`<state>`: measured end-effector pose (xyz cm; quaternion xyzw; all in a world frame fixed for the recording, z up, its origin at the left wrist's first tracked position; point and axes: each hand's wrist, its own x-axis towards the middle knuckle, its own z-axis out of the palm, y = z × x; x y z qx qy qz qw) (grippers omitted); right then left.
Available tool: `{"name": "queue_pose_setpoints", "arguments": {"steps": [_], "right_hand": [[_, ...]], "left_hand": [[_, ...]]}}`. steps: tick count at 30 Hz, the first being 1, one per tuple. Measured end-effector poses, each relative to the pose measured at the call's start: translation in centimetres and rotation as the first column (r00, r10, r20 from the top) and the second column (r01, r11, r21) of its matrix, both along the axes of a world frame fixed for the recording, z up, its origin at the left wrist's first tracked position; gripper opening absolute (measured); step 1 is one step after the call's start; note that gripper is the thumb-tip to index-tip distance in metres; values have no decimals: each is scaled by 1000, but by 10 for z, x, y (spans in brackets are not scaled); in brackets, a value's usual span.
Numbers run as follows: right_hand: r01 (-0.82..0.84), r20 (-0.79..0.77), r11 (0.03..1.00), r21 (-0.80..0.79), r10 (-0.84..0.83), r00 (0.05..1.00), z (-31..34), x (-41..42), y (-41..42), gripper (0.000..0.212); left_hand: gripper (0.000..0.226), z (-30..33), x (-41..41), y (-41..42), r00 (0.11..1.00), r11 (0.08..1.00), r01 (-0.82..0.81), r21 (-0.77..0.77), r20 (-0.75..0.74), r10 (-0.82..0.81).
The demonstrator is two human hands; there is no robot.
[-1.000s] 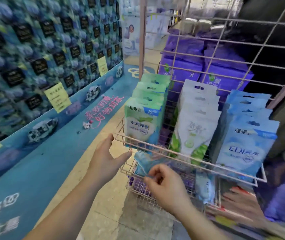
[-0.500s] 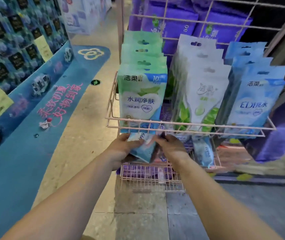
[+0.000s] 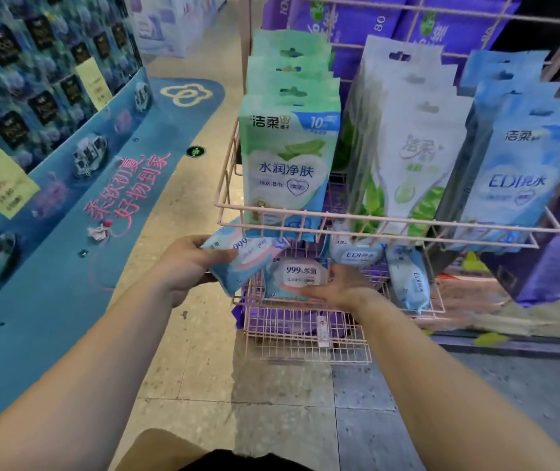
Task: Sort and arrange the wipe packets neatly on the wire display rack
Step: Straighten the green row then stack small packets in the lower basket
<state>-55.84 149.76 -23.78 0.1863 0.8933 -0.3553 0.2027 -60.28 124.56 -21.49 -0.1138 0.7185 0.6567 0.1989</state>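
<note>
A pink wire rack (image 3: 373,220) carries three upright rows on its upper shelf: green packets (image 3: 288,158), white-and-green packets (image 3: 414,158) and blue EDI packets (image 3: 523,164). Just below the upper shelf's front rail, at the rack's left corner, my left hand (image 3: 186,263) grips a blue-and-pink wipe packet (image 3: 244,258). My right hand (image 3: 339,287) lies palm up in the lower basket (image 3: 305,338), its fingers under a "99.9%" packet (image 3: 300,273) that rests on them. Two small EDI packets (image 3: 356,254) (image 3: 407,283) lie loose in that basket to the right.
A blue display platform (image 3: 67,232) with stacked dark-blue packs and yellow price tags runs along the left. Large purple packs (image 3: 356,25) stand behind the rack. Purple items sit under the lower basket. Tiled floor (image 3: 271,402) lies between me and the rack.
My left hand has drawn the blue-and-pink packet out toward the left. My right hand has turned palm up under a second packet, which now shows its face. The view is closer.
</note>
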Motion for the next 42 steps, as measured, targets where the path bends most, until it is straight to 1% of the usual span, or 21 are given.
{"name": "queue_pose_setpoints", "arguments": {"steps": [1,4,6,9,11,12,14,17,18,21,24,26,28,29,32,34,36,37,38,41,42], "right_hand": [[0,-23,1000,-21,0,1000,0,0,0,67],[-26,-102,998,-48,21,995,-2,0,-2,80],[-57,-169,997,-50,47,985,-2,0,-5,85],[-74,-255,994,-86,50,966,-3,1,-10,83],[-64,-281,993,-103,32,959,-4,2,-11,80],[-65,-287,992,-111,31,958,-5,2,-11,80],[-88,-286,988,-123,49,957,-4,2,-10,81],[-128,-251,973,-189,78,965,-1,2,-3,73],[-153,-242,968,-197,103,965,2,3,1,69],[-225,-209,961,-159,190,959,5,1,13,56],[-229,-167,960,-161,202,965,2,2,20,57],[-234,-143,956,-178,210,967,2,3,22,61],[-233,-140,953,-192,209,968,3,6,21,63],[-231,-147,955,-187,205,968,4,8,21,61],[-219,-191,965,-141,191,963,3,9,22,53],[-200,-211,972,-125,171,962,1,9,29,50],[-175,-209,977,-119,147,967,0,10,39,48],[-163,-203,979,-124,135,970,0,12,44,47],[-152,-196,980,-129,125,973,0,13,47,47],[-156,-175,981,-114,135,975,-2,17,47,53],[-159,-172,980,-120,138,975,-3,18,46,57]], "left_hand": [[40,1,-3,-4,1000,1000,-13,1,-7,13],[39,1,-14,-6,1000,1000,-15,-2,-26,15],[37,4,-21,-1,998,999,-4,-33,-66,2],[42,12,-31,9,988,993,68,-96,-132,-81],[46,20,-34,13,972,980,128,-150,-176,-154],[45,22,-36,15,961,972,161,-173,-198,-195],[40,29,-36,18,938,952,223,-211,-219,-269],[54,37,-34,20,926,935,288,-208,-189,-327],[51,37,-35,21,925,935,298,-194,-182,-332],[40,33,-39,20,930,933,302,-195,-156,-333],[40,27,-40,20,937,928,304,-214,-108,-332],[40,23,-40,18,951,936,279,-213,-74,-300],[39,22,-38,18,958,943,266,-201,-59,-282],[38,23,-37,19,957,943,269,-194,-59,-285],[35,32,-32,25,939,925,305,-227,-93,-332],[28,39,-26,34,922,920,308,-242,-161,-352],[32,42,-20,45,898,917,305,-256,-245,-367],[34,41,-17,52,885,907,301,-293,-268,-380],[36,39,-16,58,879,888,304,-344,-258,-401],[34,24,-13,72,839,780,371,-503,-177,-514],[35,18,-14,74,838,758,334,-560,-191,-511]]}}
